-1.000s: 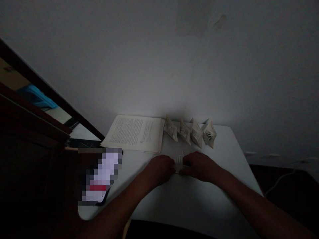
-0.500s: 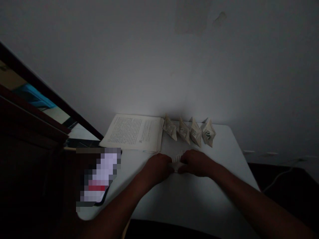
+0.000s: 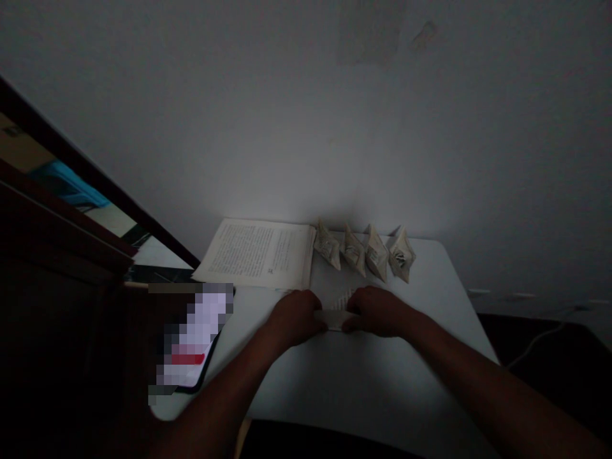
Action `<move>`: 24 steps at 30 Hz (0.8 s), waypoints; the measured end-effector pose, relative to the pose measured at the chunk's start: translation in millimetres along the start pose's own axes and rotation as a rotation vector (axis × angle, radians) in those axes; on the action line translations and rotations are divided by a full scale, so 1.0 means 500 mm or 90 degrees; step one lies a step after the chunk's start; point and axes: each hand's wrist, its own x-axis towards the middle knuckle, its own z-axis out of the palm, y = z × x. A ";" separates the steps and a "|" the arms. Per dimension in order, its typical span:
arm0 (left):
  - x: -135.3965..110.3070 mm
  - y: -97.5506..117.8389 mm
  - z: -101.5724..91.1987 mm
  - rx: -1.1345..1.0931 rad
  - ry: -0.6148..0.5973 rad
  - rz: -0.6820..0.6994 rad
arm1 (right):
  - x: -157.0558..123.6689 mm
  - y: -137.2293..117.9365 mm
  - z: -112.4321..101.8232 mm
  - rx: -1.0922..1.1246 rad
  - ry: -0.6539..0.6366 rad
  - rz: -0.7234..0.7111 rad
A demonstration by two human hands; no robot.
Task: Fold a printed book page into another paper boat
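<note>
left hand (image 3: pixel 296 319): fingers pinching left end of folded printed paper (image 3: pixel 333 319) | right hand (image 3: pixel 380 312): fingers pinching its right end | paper: between both hands, at the desk (image 3: pixel 363 382) | beyond: four paper boats (image 3: pixel 377 256) in a row, printed page stack (image 3: pixel 253 252) just beside leftmost | near left forearm: smartphone (image 3: pixel 203 338), partly pixelated

My left hand (image 3: pixel 297 317) and right hand (image 3: pixel 380 311) pinch a folded paper (image 3: pixel 333 319), one end each, over the table (image 3: pixel 335 382). Just beyond my fingers, four boats (image 3: pixel 354 252) stand in a row. Beyond my left fingers, and further left, lie printed pages (image 3: pixel 253 252); left of that hand lies a phone (image 3: pixel 208 338). The wall (image 3: pixel 287 127) rises behind the boats.
</note>
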 end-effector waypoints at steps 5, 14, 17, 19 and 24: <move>0.003 0.000 0.000 0.010 0.003 0.000 | 0.002 -0.001 -0.002 -0.010 -0.003 -0.004; 0.005 0.005 0.000 0.030 0.013 -0.003 | 0.000 -0.033 0.010 -0.052 0.053 0.071; 0.004 0.004 0.002 0.032 0.016 -0.002 | 0.000 -0.039 0.013 -0.060 0.066 0.082; 0.003 0.005 0.002 0.032 0.014 0.000 | 0.000 -0.040 0.014 -0.061 0.069 0.081; -0.001 0.007 0.003 0.041 0.024 -0.004 | 0.001 -0.042 0.012 -0.063 0.065 0.087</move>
